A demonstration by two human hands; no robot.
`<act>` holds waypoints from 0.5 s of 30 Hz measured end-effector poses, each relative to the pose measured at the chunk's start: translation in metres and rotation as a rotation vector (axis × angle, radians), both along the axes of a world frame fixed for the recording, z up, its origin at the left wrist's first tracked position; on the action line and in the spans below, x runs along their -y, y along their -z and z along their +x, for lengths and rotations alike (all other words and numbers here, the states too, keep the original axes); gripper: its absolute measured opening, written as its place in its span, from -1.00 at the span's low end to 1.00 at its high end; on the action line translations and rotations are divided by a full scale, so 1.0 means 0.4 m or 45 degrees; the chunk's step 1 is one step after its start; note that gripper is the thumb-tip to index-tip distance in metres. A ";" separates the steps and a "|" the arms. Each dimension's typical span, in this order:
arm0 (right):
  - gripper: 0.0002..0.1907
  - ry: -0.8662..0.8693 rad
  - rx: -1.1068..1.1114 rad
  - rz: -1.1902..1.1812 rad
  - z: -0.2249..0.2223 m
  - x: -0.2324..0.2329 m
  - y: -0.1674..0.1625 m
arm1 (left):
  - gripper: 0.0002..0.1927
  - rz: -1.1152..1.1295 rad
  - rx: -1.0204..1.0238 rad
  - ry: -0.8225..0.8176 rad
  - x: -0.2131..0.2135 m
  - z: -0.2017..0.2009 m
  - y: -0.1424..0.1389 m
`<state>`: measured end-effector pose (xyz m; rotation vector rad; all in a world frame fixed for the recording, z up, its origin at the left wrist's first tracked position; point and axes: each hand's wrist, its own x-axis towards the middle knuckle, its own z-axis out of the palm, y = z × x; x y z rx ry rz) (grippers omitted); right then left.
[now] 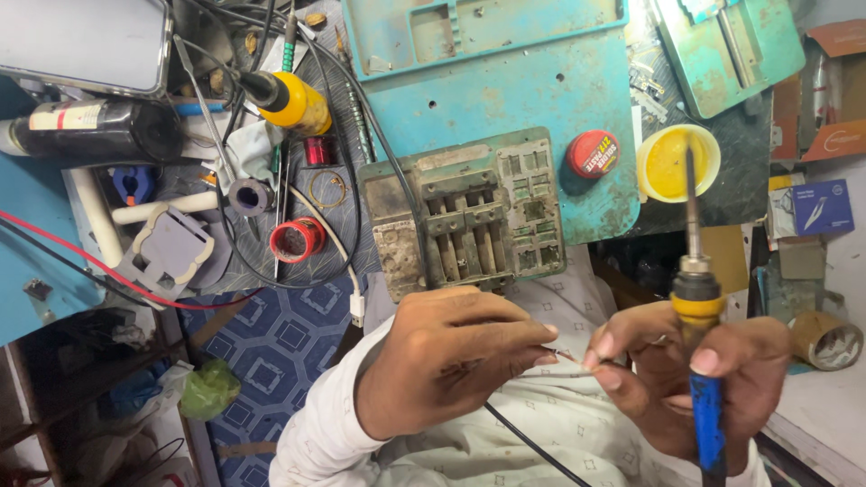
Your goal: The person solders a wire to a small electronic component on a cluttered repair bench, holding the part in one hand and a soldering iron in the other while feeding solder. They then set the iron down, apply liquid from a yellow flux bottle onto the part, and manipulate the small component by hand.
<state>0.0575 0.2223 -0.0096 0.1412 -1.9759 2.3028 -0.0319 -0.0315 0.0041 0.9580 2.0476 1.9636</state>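
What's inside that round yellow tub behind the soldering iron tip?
The yellow tub shows only yellow paste or its yellow bottom. The soldering iron in the right hand covers a strip.

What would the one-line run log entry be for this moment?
left hand: pinching thin wire | right hand: holding soldering iron upright, fingertips on same wire | nearby: yellow flux tub, grey fixture
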 end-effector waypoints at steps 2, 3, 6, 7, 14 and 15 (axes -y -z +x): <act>-0.39 0.070 -0.022 0.116 0.006 -0.009 0.004 | -0.78 -0.034 -0.062 0.001 0.006 0.001 -0.002; -0.39 0.105 -0.033 0.175 0.009 -0.018 0.010 | -0.79 -0.051 -0.093 0.002 0.008 0.001 -0.003; -0.43 0.152 -0.075 0.299 0.029 -0.054 0.035 | -0.80 -0.047 -0.055 -0.028 0.004 0.003 -0.003; -0.45 0.118 -0.111 0.258 0.032 -0.069 0.045 | -0.79 -0.066 -0.074 -0.046 0.004 0.004 -0.003; -0.58 0.222 -0.009 0.714 -0.026 -0.067 0.051 | -0.81 -0.119 -0.134 -0.046 -0.007 0.020 0.000; -0.55 0.234 -0.085 0.833 -0.043 -0.047 0.041 | -0.81 -0.110 -0.125 -0.053 -0.018 0.023 0.003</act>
